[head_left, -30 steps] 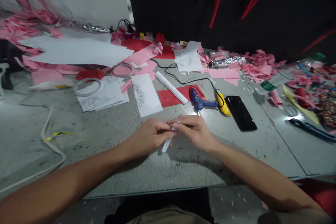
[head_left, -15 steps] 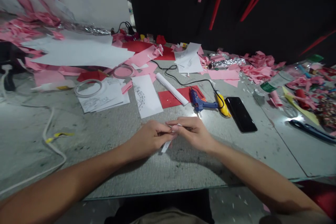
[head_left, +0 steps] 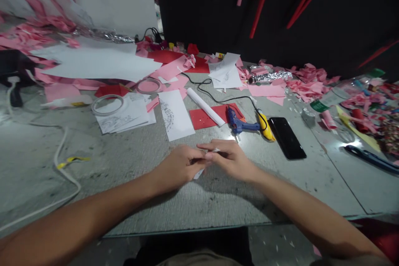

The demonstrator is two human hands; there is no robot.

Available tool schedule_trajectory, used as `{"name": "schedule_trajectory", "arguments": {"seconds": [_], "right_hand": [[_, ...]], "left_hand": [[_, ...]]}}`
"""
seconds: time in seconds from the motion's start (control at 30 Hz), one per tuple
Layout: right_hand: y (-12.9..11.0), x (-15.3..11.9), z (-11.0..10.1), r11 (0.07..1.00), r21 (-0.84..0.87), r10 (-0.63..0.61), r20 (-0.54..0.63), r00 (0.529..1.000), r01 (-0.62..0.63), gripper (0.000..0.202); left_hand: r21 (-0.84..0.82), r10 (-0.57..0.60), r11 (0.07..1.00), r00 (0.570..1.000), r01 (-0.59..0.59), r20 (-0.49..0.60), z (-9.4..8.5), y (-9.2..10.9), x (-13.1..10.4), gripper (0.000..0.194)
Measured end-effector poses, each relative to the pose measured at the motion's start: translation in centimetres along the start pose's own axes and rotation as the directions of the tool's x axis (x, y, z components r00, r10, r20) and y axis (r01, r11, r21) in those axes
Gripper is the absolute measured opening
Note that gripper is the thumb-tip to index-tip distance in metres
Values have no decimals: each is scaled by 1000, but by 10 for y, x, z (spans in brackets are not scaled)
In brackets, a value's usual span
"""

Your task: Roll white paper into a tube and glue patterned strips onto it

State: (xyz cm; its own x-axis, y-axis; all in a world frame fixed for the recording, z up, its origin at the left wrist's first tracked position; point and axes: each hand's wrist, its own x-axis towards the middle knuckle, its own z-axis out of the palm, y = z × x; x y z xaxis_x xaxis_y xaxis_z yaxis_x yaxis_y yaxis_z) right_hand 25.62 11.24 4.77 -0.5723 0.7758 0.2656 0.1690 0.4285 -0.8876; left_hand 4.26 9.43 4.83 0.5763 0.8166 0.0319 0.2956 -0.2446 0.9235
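My left hand [head_left: 180,167] and my right hand [head_left: 229,158] meet over the near middle of the table, fingertips touching. Between them they pinch a small piece of white paper [head_left: 198,173]; its lower end sticks out below the fingers and a tip shows above. Most of the paper is hidden by my fingers. Just beyond lie a printed white sheet [head_left: 177,118], a white paper roll [head_left: 205,107] resting across a red paper strip [head_left: 199,119], and a blue glue gun [head_left: 241,124].
A black phone [head_left: 287,138] and a yellow-handled tool [head_left: 266,126] lie to the right, with a dark blue cutter [head_left: 370,158] farther out. Tape rolls, drawn sheets [head_left: 124,114] and a white cable [head_left: 67,174] are on the left. Pink scraps [head_left: 308,85] line the back.
Both hands stay together on the paper, with only slight finger movement. Less of the paper's lower end shows now. The whole view has shifted slightly.
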Motion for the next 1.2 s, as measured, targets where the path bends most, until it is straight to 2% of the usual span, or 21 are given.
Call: {"name": "schedule_trajectory", "arguments": {"seconds": [0.1,0.17,0.3,0.43,0.57,0.63,0.7,0.83,0.9,0.97,1.0,1.07,1.13,1.2], "right_hand": [[-3,1,-2,997,67,45,-20,999,-44,25],[-3,2,-3,981,159,123,-62,990,-112,22],[1,3,-3,868,425,331,-113,937,-256,21],[1,3,-2,764,572,409,-69,910,-300,24],[-2,3,-2,683,624,468,25,884,-379,30],[-1,3,-3,727,584,440,8,898,-361,28],[1,2,-3,818,490,366,-38,930,-302,24],[2,-1,0,981,175,116,-184,976,-84,12],[0,-4,2,999,36,-9,-237,972,18,8],[-3,-6,3,999,-19,-50,-260,964,47,9],[-4,-6,3,1000,-2,-25,-263,964,26,8],[-5,-5,0,988,125,112,-207,972,-87,11],[-3,-3,-3,916,320,271,-54,961,-241,23],[-1,-1,-6,827,446,355,56,933,-342,30]], "left_hand": [[116,105,988,994,-100,-38,-1,-4,0,31],[223,182,961,981,-163,-65,-2,-7,1,27],[396,286,892,951,-220,-115,-9,-12,4,28],[491,393,814,917,-311,-70,-15,-14,6,21],[537,411,776,911,-331,-31,-14,-12,5,21],[467,397,819,917,-333,-41,-12,-10,5,23],[336,325,897,944,-286,-63,-11,-8,5,27],[108,123,987,990,-116,-62,-8,-2,3,34],[66,87,994,995,-84,-53,-7,1,2,37],[75,92,993,994,-87,-66,-6,2,2,40],[103,113,989,990,-105,-79,-7,2,2,41],[193,197,965,976,-176,-96,-7,0,3,38],[291,306,918,949,-270,-82,-9,-4,3,31],[360,386,867,921,-345,-48,-9,-6,4,26]]}}
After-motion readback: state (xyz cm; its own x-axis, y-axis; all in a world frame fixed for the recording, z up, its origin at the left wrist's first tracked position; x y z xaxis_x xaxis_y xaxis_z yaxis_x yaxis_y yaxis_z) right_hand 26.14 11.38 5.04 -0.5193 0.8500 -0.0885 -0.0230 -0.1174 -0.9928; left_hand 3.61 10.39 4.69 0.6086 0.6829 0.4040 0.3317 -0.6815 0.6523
